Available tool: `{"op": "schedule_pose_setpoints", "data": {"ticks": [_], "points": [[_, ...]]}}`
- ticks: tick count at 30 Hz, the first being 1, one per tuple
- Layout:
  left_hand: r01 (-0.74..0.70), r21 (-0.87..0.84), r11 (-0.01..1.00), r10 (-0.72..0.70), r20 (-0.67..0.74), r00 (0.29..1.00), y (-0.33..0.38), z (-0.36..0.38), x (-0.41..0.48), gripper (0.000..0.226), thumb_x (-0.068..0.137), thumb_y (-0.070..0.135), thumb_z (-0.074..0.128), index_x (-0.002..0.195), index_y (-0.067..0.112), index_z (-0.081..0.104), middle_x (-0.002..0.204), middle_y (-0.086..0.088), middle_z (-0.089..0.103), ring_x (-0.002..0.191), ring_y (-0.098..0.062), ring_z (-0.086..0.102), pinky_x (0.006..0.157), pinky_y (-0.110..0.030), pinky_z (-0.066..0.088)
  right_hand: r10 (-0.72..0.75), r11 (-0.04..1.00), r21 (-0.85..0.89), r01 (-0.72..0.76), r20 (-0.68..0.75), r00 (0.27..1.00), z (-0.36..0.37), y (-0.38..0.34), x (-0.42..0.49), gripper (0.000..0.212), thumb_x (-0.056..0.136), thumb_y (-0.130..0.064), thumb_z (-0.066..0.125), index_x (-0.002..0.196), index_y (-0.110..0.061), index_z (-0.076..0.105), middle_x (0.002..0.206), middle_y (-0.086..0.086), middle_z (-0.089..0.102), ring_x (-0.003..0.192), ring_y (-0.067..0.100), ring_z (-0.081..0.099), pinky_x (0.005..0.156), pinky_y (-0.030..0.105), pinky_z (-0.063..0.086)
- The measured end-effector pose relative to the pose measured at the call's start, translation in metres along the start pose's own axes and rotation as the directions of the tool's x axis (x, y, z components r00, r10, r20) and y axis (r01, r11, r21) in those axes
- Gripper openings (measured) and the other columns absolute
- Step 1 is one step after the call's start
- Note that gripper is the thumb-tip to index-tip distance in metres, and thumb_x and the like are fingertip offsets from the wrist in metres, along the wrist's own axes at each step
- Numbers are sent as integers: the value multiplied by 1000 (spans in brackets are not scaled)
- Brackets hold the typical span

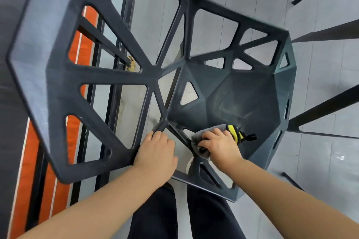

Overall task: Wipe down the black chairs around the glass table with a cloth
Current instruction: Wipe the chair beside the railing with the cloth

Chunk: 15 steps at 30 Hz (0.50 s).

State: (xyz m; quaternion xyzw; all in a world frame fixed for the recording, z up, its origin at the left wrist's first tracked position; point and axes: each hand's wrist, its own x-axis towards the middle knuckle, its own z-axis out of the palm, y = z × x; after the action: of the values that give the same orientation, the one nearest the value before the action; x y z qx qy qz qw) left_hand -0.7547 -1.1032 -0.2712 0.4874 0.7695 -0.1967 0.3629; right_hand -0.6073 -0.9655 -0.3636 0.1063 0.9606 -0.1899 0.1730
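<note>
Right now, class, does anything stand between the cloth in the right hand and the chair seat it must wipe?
Nothing visible does. The right hand presses the cloth onto the near edge of the seat of the black chair; nothing lies on it beyond. The left hand holds the backrest, aside.

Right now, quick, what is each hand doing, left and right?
Left hand: closed, gripping a strut of the black chair.
Right hand: closed, holding the grey cloth against the chair.
</note>
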Motion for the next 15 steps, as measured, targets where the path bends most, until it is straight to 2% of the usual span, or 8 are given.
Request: {"op": "schedule_pose_setpoints", "data": {"ticks": [2, 4, 6, 8, 11, 13, 15], "points": [[90, -98, 991, -88, 18, 996, 6, -6, 7, 50, 96, 41, 35, 135, 11, 39, 146, -11, 32, 136, -25, 25, 114, -38, 17, 3, 1000, -18, -3, -39, 999, -12, 8, 16, 46, 34, -16, 87, 74, -33, 73, 75, -9, 63, 68, 21, 57, 55, 32, 43], [175, -237, 956, -171, 37, 985, 9, -13, 21, 55, 96, 39, 36, 142, 9, 29, 153, -12, 21, 142, -24, 17, 114, -36, 16, 63, 997, 57, -53, -186, 981, -30, 10, 51, 36, 56, -6, 68, 84, -28, 74, 83, -4, 68, 72, 27, 57, 58, 34, 41], [259, -354, 899, -255, 58, 965, 5, -18, 39, 61, 96, 38, 37, 145, 6, 22, 155, -13, 16, 143, -25, 15, 114, -36, 18, 172, 980, 156, -123, -361, 916, -55, 14, 95, 44, 61, -3, 53, 93, -23, 74, 93, -1, 70, 77, 32, 57, 63, 33, 38], [308, -416, 855, -306, 74, 949, -2, -19, 56, 62, 95, 36, 40, 145, 4, 22, 153, -14, 24, 140, -26, 23, 110, -37, 25, 268, 961, 187, -202, -457, 848, -73, 22, 140, 43, 67, -1, 58, 102, -21, 73, 103, 0, 69, 85, 34, 56, 68, 35, 38], [347, -497, 795, -336, 114, 935, -7, -16, 68, 57, 96, 28, 42, 144, 4, 24, 146, -14, 34, 132, -28, 36, 103, -37, 35, 346, 937, 197, -288, -409, 844, -77, 27, 186, 38, 78, -3, 57, 111, -18, 70, 118, 0, 65, 99, 34, 52, 77, 39, 41], [355, -545, 760, -352, 115, 929, -8, -13, 72, 55, 97, 20, 39, 147, 6, 20, 149, -13, 29, 131, -28, 38, 102, -36, 37, 381, 923, 189, -334, -346, 857, -63, 25, 194, 39, 83, -4, 51, 116, -16, 67, 123, 1, 62, 103, 34, 48, 79, 36, 35], [335, -588, 736, -349, 94, 932, -7, -8, 70, 54, 97, 14, 37, 147, 10, 19, 154, -10, 19, 131, -27, 39, 100, -34, 38, 368, 929, 169, -329, -342, 865, -48, 19, 188, 41, 79, -3, 52, 113, -17, 68, 118, 1, 64, 102, 33, 49, 74, 33, 27]]}}
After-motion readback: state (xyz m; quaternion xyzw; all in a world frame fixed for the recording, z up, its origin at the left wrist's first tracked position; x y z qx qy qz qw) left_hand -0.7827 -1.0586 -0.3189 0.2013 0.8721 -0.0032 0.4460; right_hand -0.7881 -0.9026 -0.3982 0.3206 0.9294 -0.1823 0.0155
